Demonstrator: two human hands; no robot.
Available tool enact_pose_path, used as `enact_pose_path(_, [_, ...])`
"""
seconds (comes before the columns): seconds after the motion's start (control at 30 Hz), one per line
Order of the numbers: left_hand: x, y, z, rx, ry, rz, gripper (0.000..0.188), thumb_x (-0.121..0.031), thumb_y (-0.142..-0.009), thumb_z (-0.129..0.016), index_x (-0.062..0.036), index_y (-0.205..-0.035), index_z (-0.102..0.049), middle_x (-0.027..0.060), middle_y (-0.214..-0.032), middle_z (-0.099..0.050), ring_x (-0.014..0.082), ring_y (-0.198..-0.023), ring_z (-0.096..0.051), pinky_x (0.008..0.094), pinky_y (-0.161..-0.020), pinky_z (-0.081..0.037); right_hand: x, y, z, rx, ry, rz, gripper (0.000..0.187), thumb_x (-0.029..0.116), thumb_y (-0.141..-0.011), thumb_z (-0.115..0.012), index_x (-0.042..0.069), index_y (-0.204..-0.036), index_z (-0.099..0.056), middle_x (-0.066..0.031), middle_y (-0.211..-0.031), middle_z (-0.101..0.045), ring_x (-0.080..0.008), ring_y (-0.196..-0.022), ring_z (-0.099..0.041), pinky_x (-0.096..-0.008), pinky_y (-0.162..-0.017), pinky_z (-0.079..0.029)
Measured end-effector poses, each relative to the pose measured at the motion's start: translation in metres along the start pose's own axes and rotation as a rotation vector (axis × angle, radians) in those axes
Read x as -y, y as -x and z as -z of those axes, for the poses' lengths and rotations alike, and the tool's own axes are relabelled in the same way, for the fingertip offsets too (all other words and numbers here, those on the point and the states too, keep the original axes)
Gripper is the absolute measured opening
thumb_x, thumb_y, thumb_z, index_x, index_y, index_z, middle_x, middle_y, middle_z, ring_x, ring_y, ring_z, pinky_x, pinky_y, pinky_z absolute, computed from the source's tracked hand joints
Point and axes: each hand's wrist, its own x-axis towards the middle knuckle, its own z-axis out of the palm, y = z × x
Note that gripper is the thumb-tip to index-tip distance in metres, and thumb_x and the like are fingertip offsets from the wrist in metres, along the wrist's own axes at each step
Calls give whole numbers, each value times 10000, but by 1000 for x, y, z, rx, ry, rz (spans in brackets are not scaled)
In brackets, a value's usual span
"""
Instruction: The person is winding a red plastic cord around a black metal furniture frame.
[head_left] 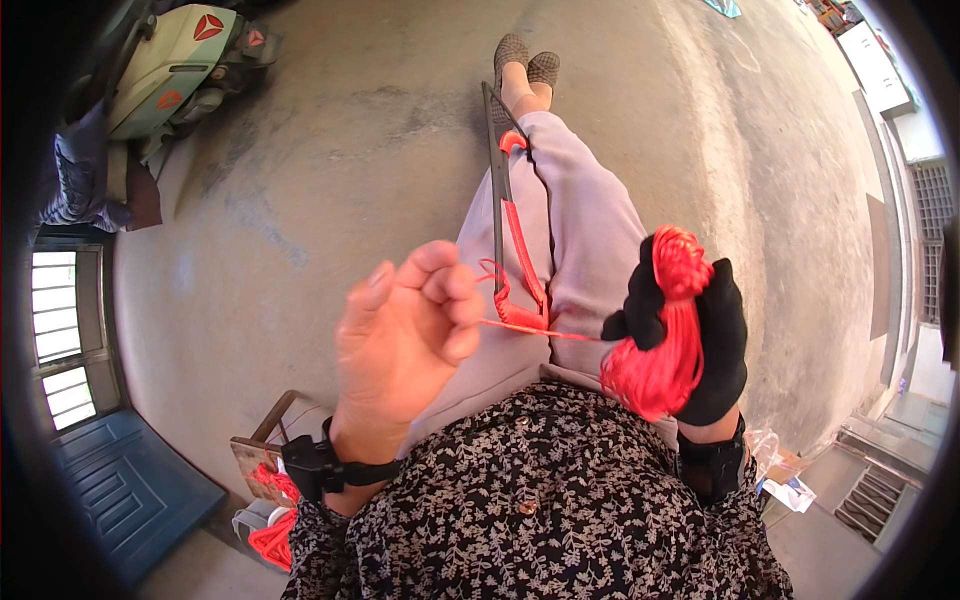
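My left hand (pixel 410 320), bare, is raised palm up with its fingers curled and its thumb apart. A thin strand of red cord (pixel 540 330) runs taut from the curled fingers across to my right hand; how it lies inside the fingers is hidden. My right hand (pixel 725 340), in a black glove, is closed around a thick hank of shiny red cord (pixel 660 370). Between the hands, a narrow black metal frame (pixel 497 190) rests along my legs. Red cord wrapping (pixel 525 255) covers its near end and part of one side, and a small loose loop curls beside it.
At the far left stands a light-coloured scooter (pixel 170 75). A blue panelled door (pixel 135 490) is at the near left. Beside my left arm, more red cord (pixel 275 540) lies near a wooden piece (pixel 255 465). Clear plastic wrapping (pixel 765 450) is by my right elbow.
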Motion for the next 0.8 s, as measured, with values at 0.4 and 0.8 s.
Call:
enact_pose_path(0.4, [-12,71,13,-596,-804,91,234,-98,-937,-518,21,-1138,-531,136,-1037,-635,94,-574,-506,207,-473,-406,-55,-40,38,72,1271,-7,384,209,-768,-749,34,-1075,-598,-84,-953,-668,-144,-870,-634,-309,-778,-504])
enact_pose_path(0.8, [-7,86,29,-508,-829,348,157,-144,-954,-538,2,-923,-588,-29,-599,-477,26,-480,-368,179,-428,-291,-62,-53,34,104,1616,-57,368,227,-768,-743,74,-1070,-601,-110,-925,-662,-244,-848,-643,-339,-771,-495])
